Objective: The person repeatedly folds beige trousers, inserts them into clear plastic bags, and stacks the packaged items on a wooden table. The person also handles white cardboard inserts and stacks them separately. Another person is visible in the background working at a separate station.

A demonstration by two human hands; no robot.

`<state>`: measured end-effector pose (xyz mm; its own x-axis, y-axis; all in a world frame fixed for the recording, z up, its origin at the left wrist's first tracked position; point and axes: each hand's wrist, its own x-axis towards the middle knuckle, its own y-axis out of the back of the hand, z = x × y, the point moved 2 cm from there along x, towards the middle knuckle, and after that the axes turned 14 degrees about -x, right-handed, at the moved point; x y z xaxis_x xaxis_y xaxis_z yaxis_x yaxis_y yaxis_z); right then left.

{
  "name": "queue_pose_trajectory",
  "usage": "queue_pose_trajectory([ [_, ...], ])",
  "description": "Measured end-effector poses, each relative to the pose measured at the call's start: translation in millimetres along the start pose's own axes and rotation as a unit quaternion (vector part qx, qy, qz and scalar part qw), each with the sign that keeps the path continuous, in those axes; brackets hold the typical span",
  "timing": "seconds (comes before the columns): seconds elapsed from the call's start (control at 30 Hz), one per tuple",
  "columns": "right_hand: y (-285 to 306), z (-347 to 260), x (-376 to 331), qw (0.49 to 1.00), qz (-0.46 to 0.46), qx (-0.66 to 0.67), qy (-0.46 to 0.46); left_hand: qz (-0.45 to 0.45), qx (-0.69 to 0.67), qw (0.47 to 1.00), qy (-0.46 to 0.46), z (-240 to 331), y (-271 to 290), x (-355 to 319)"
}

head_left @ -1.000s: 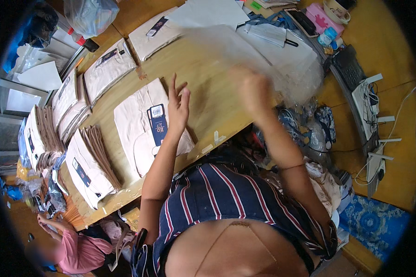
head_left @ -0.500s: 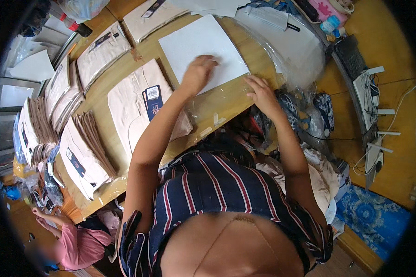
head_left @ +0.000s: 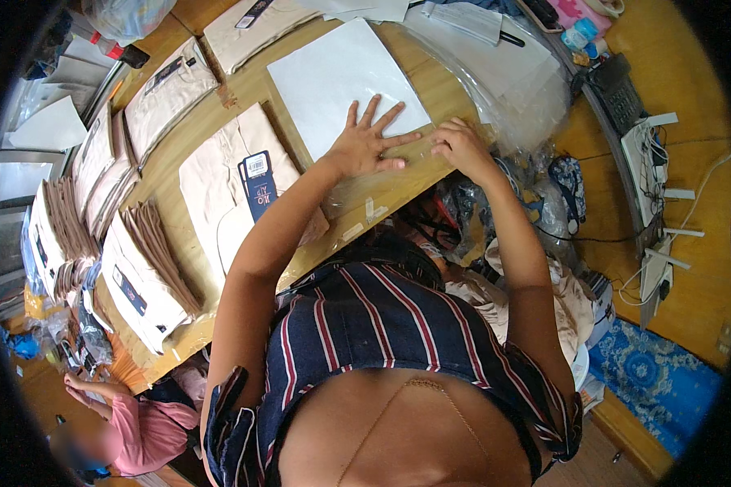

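Note:
My left hand [head_left: 367, 148] lies flat with its fingers spread, pressing on the near edge of a white rectangular sheet [head_left: 333, 77] on the wooden table. Clear, shiny plastic seems to lie around the sheet's near edge. Just off the sheet's right corner is my right hand [head_left: 463, 151], its fingers curled together at the table edge; what they hold, if anything, is hidden. Left of my left forearm lies a folded beige garment [head_left: 211, 178] with a dark blue hang tag [head_left: 257, 183], partly covered by that forearm.
Stacks of folded beige garments [head_left: 150, 280] stand along the table's left side, and more folded garments [head_left: 170, 93] lie at the back. Clear plastic bags [head_left: 520, 97] cover the right end. A black phone [head_left: 617, 93] sits at far right. Another person in a pink top [head_left: 158, 426] is at lower left.
My left hand has moved down and right over the sheet, its fingers now spread flat. My right hand's fingers have curled in. The whole view has shifted slightly.

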<state>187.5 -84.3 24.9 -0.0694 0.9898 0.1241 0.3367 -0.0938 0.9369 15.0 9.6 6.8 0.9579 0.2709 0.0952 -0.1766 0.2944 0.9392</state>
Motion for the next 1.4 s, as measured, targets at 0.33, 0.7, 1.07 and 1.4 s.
queue_pose_trajectory([
  [0.33, 7.1, -44.7, -68.0, 0.981, 0.129, -0.136, 0.053, 0.013, 0.029, 0.998, 0.059, 0.2, -4.7, 2.8],
  [0.7, 3.6, -82.6, -8.3, 0.980, 0.097, -0.174, 0.031, 0.055, 0.045, 0.991, 0.115, -36.3, 16.9, -22.4],
  [1.07, 15.3, -95.9, -65.7, 0.985, 0.081, -0.149, -0.038, 0.074, 0.052, 0.982, 0.168, -30.4, -6.8, -17.5],
  [1.4, -9.4, -126.0, -53.2, 0.973, 0.188, -0.132, -0.016, 0.054, 0.042, 0.981, 0.180, -26.9, -5.5, -12.6],
])
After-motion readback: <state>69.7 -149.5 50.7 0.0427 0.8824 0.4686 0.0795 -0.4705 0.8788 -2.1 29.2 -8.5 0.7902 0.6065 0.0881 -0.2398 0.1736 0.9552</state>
